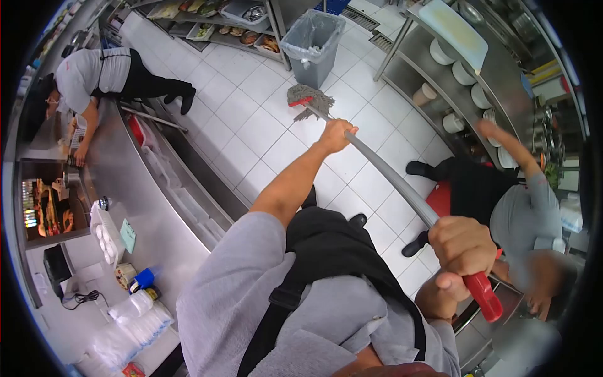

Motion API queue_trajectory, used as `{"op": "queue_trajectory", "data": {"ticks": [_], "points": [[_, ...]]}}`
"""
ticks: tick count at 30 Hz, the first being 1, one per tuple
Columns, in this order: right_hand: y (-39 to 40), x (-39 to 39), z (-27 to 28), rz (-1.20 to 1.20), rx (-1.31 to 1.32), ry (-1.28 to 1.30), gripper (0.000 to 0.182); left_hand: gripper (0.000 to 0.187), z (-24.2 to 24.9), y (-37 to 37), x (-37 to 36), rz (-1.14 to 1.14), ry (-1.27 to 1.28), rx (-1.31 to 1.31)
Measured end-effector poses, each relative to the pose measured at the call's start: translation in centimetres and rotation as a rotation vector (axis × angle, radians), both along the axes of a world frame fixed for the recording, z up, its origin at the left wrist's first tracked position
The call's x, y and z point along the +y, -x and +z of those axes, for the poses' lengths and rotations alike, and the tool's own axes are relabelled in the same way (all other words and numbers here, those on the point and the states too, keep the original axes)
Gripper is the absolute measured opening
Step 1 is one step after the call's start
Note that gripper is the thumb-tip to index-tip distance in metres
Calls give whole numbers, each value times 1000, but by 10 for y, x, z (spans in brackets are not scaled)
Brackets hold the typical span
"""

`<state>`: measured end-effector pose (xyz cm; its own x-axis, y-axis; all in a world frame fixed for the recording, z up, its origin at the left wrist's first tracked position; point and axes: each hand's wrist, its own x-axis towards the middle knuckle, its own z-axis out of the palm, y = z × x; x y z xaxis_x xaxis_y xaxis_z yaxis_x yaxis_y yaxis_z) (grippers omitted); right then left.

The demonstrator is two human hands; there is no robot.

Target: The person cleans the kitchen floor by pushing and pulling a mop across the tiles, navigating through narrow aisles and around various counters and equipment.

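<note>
A string mop [312,100] with a grey head and red clamp rests on the white tiled floor [264,135]. Its long grey handle slants from the floor up toward my body. My left hand [337,135] is wrapped around the handle's lower part, close above the mop head. Higher up, my right hand [463,248] grips the handle just above its red end grip [483,298]. The mop head lies in front of a grey bin [313,53] with a clear plastic liner.
A co-worker [100,72] leans over the steel counter [144,195] at left. Another person [521,201] stands close at right, beside shelves [402,69] with white bowls. A food shelf [245,41] stands at the back. Dark floor drains [381,41] lie beyond the bin.
</note>
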<state>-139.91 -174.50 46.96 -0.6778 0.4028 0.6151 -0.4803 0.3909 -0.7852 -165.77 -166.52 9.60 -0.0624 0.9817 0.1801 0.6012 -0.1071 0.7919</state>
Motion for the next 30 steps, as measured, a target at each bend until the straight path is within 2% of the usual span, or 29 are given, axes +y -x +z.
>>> {"op": "queue_trajectory", "data": {"ticks": [5,9,10,12,15,16,18,19,21,22,24,25,27,28,29,30], "points": [[57,20,-20,-230,108,112,44,36,-5,51,34,126,136,111],[52,36,2,-209,48,72,44,28,-20,29,34,327,-78,104],[36,39,17,-129,-10,22,41,25,-7,16,19,315,-118,19],[15,16,47,-114,57,53,37,24,25,-14,-23,270,-214,-92],[17,-17,73,-144,382,200,37,24,52,-41,-60,61,-299,-319],[21,-21,75,-128,487,231,36,12,55,-31,-57,-87,-64,-154],[31,-23,57,-361,487,119,36,3,43,-8,-42,-166,-55,-99],[37,-23,43,-467,483,55,36,5,32,7,-27,-197,-60,-73],[49,-24,-10,-684,380,71,36,20,-19,53,8,-149,-106,14],[79,-18,-29,-390,366,177,28,7,-30,78,23,-74,-52,93],[122,-6,-82,-532,185,194,27,18,-53,117,52,128,253,293],[133,0,-96,-561,137,197,28,21,-48,129,55,163,326,233],[122,8,-88,-654,160,199,27,21,-29,125,52,172,264,288],[112,17,-81,-690,173,204,26,21,-20,114,46,174,107,283],[88,25,-53,-464,242,184,25,21,-12,95,35,175,-41,281],[68,22,-12,-470,174,174,25,22,3,78,24,84,-70,152]]}}
